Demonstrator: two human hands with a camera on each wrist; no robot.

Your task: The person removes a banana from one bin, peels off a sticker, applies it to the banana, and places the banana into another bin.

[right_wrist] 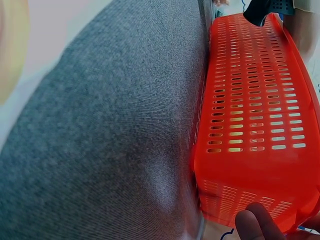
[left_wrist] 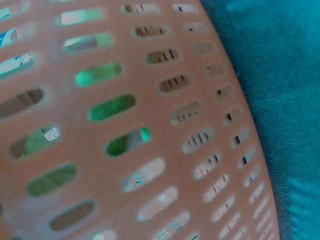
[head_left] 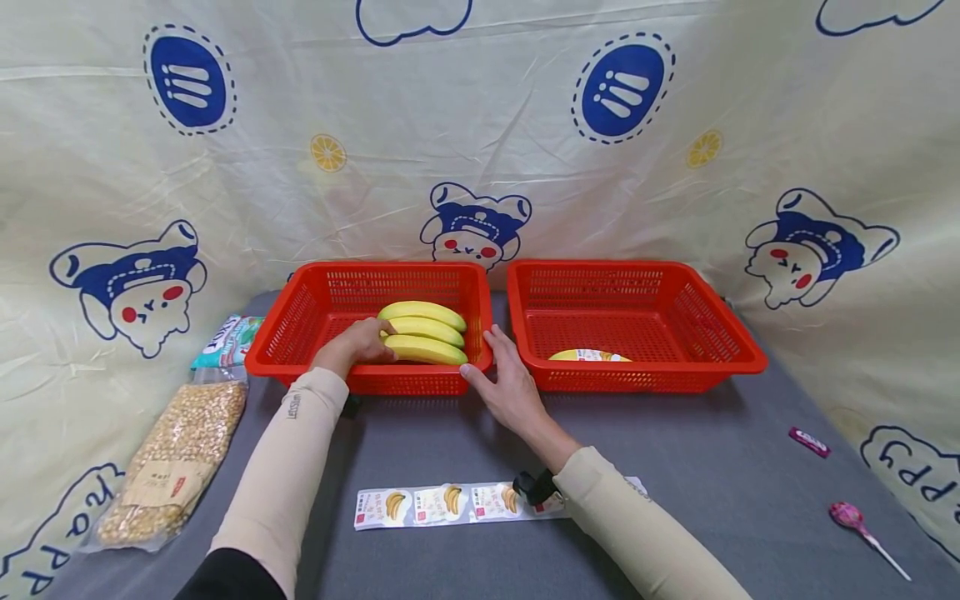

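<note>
A bunch of yellow bananas [head_left: 427, 327] lies in the left red basket [head_left: 300, 293], towards its right side. My left hand [head_left: 360, 343] reaches over the front rim and holds the bananas at their left ends, finger and thumb around them. Fairly straight fingers of my right hand [head_left: 510, 387] touch the same basket's front right corner. From the right wrist view, fingertips [right_wrist: 248, 222] lie against the end wall of this basket [right_wrist: 250, 170]. Only the perforated basket wall [left_wrist: 150, 120] fills the left wrist view, hiding the left hand.
The right red basket [head_left: 720, 358] holds a labelled banana [head_left: 588, 355]. A banana-picture label strip [head_left: 442, 505] lies in front, partly under the right forearm. At left are a bag of kernels [head_left: 176, 458] and a blue packet [head_left: 228, 342]; at right, a small purple packet [head_left: 810, 442] and lollipop [head_left: 847, 515].
</note>
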